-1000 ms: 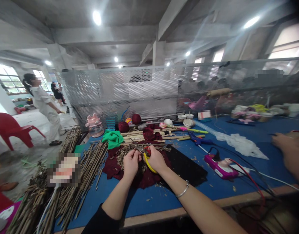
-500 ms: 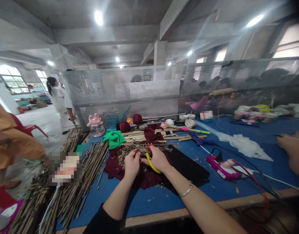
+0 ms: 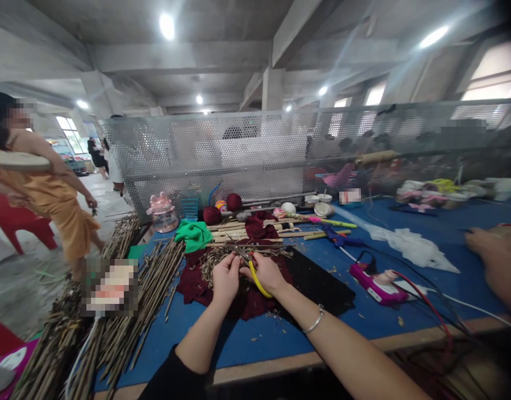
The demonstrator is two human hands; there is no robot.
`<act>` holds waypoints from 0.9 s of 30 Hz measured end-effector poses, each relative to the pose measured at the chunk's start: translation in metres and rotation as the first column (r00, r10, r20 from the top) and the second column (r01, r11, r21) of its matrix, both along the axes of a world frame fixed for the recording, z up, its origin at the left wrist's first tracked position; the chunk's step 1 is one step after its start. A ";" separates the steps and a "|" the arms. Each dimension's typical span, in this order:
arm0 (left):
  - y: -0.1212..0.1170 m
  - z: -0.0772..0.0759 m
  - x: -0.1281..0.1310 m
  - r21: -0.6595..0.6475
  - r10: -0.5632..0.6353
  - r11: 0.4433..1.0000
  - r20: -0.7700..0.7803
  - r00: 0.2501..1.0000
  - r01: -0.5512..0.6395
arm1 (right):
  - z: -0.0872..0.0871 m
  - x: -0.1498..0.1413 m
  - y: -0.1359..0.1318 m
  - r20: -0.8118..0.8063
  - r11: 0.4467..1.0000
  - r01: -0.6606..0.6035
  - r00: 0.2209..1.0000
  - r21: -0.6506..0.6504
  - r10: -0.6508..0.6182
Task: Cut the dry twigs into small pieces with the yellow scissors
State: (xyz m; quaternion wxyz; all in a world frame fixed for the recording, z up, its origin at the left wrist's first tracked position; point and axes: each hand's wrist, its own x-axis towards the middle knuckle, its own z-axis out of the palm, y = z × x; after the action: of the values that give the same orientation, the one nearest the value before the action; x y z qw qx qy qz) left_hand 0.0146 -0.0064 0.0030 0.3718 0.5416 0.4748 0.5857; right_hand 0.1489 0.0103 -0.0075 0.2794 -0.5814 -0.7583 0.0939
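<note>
My right hand [image 3: 269,273] grips yellow-handled shears [image 3: 258,281], their metal blades reaching toward my left fingers. Close beside it, my left hand [image 3: 225,276] is closed in a pinch at the blade tips; what it holds is too small to make out, perhaps a bit of twig. Both hands are over a heap of short cut twigs [image 3: 208,265] on a dark red cloth [image 3: 190,286]. To the right of the cloth lies a black sheet [image 3: 324,286].
Bundles of long sticks [image 3: 149,291] fill the left side. Behind the heap are a green cloth [image 3: 195,235], yarn balls [image 3: 234,202] and a glue gun [image 3: 336,236]. A purple power strip [image 3: 376,286] with cables sits right. A co-worker's hand [image 3: 486,247] is at far right; a person in orange [image 3: 58,191] stands left.
The person in orange has come further into view at the left, and the person in white has gone from beside the partition. My hands stay nearly in place, the shear blades shifting slightly.
</note>
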 end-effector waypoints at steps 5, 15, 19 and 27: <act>-0.002 0.001 0.001 -0.031 -0.050 0.998 0.029 0.998 0.051 | 0.001 0.003 0.001 0.017 1.000 0.020 1.000 -0.019 -0.020; 0.013 -0.001 -0.013 -0.093 0.077 0.994 0.167 0.983 -0.063 | 0.004 0.010 0.003 0.130 1.000 -0.007 0.992 0.016 0.005; 0.009 0.006 -0.013 -0.090 0.133 0.990 0.365 0.922 -0.108 | 0.005 0.011 0.005 0.131 0.978 0.006 0.991 0.209 -0.034; 0.007 0.009 -0.020 0.097 0.393 0.902 0.219 0.893 -0.420 | -0.007 0.009 0.010 0.021 0.962 0.014 1.000 0.271 -0.021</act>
State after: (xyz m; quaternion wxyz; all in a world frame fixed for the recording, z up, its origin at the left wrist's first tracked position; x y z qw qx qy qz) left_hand -0.0050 0.0008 0.0124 0.2458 0.3955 0.4964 0.7326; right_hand 0.1579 0.0200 -0.0144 0.3481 -0.5455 -0.7622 -0.0202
